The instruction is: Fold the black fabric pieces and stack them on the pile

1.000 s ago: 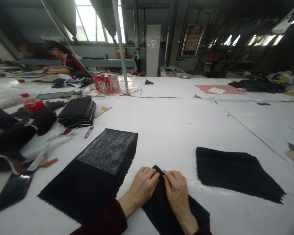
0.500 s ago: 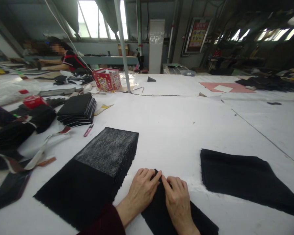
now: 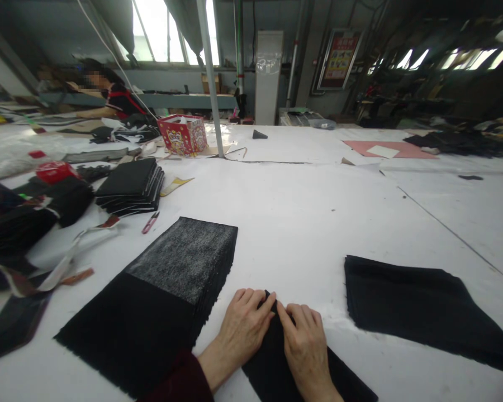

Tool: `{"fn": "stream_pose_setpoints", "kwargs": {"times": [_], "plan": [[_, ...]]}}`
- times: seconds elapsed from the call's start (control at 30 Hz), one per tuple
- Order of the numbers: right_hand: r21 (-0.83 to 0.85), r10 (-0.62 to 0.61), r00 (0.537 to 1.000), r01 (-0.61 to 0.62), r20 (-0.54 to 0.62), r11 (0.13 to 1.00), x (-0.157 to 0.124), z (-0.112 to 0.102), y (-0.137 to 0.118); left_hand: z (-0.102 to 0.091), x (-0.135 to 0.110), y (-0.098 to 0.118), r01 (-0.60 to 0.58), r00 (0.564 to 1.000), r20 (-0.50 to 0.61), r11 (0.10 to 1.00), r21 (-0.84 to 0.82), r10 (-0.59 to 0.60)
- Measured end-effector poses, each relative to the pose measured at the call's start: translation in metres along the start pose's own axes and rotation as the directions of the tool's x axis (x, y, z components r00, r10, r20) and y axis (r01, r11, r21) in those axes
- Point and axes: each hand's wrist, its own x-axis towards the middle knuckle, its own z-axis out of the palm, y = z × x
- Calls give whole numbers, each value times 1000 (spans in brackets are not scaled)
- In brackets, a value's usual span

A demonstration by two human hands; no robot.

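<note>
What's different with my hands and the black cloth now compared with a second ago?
Your left hand and right hand have brought their fingertips closer together at the far corner of the black cloth; both stay on it. The left stack and right stack lie as before; the camera view shifted slightly.

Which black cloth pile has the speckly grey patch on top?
The big stack just left of the left hand: its far part is speckled grey. The right stack and smaller stack farther back look plain dark on top.
</note>
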Motion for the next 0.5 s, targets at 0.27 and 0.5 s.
{"fn": "stream_pose_setpoints", "kwargs": {"times": [0.27, 0.5], "plan": [[-1, 2, 1000, -2, -9, 1000, 0, 1, 0, 1, 0, 0, 32, 999, 30, 999, 25, -33], [-13, 7, 1000, -7, -16, 1000, 1, 0, -1, -17, -4, -2, 111, 993, -55, 983, 146, -104]]}}
